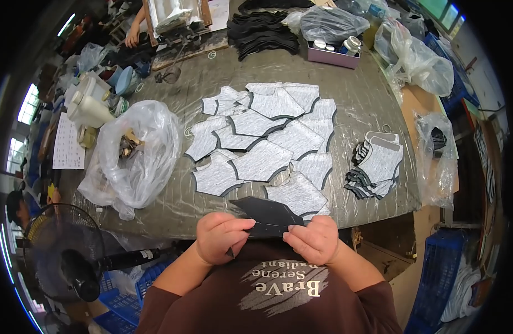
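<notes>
Centrally, at the lower middle of the frame: one flat, angular black piece of sheet material, raised at the near edge of the worn grey-brown desk. Left hand: fingers and thumb pinched together on the piece's left part. Right hand: likewise pinched, on its right part. A small dark tip shows beneath the left hand; whether it belongs to the same piece cannot be told.

Middle of the frame: numerous heathered light-grey, dark-edged pieces with curved cut-outs, overlapping in a loose spread. Right of centre: a neat stack of similar grey pieces, set apart from the spread.

Left of centre: one clear plastic bag, mouth open, with brownish scraps inside. Beyond it, upper left: one white plastic bottle.

Top of the frame: stacked wavy black pieces; beside them, to the right, one purple rectangular box holding small jars. Lower left: one round black fan. Lower right: one blue plastic crate.
</notes>
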{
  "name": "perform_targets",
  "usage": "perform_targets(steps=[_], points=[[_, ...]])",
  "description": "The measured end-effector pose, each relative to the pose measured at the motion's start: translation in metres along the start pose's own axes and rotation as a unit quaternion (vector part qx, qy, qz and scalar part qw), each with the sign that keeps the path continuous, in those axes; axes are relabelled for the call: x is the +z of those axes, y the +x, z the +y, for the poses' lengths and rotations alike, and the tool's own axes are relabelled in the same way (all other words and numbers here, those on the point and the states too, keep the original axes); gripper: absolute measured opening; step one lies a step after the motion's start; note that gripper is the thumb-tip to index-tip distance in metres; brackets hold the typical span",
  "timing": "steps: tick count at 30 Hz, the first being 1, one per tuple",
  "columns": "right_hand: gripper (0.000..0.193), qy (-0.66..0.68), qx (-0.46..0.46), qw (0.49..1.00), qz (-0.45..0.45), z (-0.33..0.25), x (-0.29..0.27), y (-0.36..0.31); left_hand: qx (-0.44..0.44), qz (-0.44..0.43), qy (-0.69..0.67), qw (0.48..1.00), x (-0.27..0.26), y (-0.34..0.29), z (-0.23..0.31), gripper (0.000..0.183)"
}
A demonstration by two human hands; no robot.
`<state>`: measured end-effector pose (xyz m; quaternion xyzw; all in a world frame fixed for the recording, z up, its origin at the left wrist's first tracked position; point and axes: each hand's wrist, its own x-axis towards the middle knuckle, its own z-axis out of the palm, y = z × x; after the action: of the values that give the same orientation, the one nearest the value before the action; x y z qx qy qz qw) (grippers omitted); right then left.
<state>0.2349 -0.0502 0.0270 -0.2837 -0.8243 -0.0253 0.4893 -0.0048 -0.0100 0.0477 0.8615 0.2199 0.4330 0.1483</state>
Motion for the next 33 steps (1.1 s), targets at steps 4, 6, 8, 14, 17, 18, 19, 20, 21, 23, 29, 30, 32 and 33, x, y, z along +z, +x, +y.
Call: perform_targets(steps=[4, 6, 8, 14, 17, 18, 19, 20, 21, 23, 29, 30, 32, 33], points=[[0.027, -0.016, -0.032, 0.999, -0.014, -0.001, -0.002, 0.001, 0.01, -0.01, 0.044, 0.999, -0.001, 0.001, -0.002, 0.029], [0.027, -0.018, -0.039, 0.999, -0.013, -0.001, -0.002, 0.002, 0.003, -0.014, 0.043, 0.999, -0.001, 0.0, -0.002, 0.029], [0.027, -0.02, -0.048, 0.998, -0.02, -0.001, -0.003, 0.003, 0.004, -0.002, 0.034, 0.999, 0.0, -0.001, -0.003, 0.028], [0.025, -0.018, -0.026, 0.999, -0.02, 0.0, -0.003, 0.005, 0.001, -0.017, 0.0, 1.0, -0.001, 0.002, -0.006, 0.028], [0.019, 0.025, 0.083, 0.996, -0.032, 0.004, -0.002, 0.01, -0.094, -0.084, -0.101, 0.987, -0.001, 0.01, -0.011, 0.022], [0.019, 0.025, 0.082, 0.996, -0.032, 0.005, -0.001, 0.012, -0.095, -0.082, -0.101, 0.987, 0.0, 0.009, -0.011, 0.022], [0.017, 0.056, 0.158, 0.985, -0.036, 0.005, 0.001, 0.014, -0.204, -0.105, -0.2, 0.953, 0.001, 0.006, -0.011, 0.02], [0.015, 0.088, 0.232, 0.968, -0.039, 0.006, 0.003, 0.016, -0.307, -0.124, -0.293, 0.897, 0.002, 0.004, -0.013, 0.017], [0.01, 0.119, 0.287, 0.95, -0.035, 0.005, 0.003, 0.023, -0.327, -0.115, -0.346, 0.872, 0.004, 0.004, -0.014, 0.014], [0.009, 0.134, 0.339, 0.93, -0.042, 0.003, 0.003, 0.028, -0.369, -0.099, -0.421, 0.822, 0.008, 0.001, -0.017, 0.013], [0.004, 0.177, 0.461, 0.867, -0.07, 0.007, 0.005, 0.024, -0.465, -0.058, -0.585, 0.662, 0.019, -0.003, -0.019, 0.013], [0.004, 0.185, 0.473, 0.859, -0.067, 0.007, 0.005, 0.023, -0.489, -0.047, -0.615, 0.616, 0.019, -0.003, -0.018, 0.014], [0.005, 0.201, 0.482, 0.849, -0.076, 0.009, -0.001, 0.022, -0.517, -0.062, -0.604, 0.604, 0.021, -0.007, -0.021, 0.013], [0.005, 0.22, 0.49, 0.839, -0.085, 0.012, -0.005, 0.021, -0.546, -0.076, -0.589, 0.591, 0.022, -0.009, -0.023, 0.013]])
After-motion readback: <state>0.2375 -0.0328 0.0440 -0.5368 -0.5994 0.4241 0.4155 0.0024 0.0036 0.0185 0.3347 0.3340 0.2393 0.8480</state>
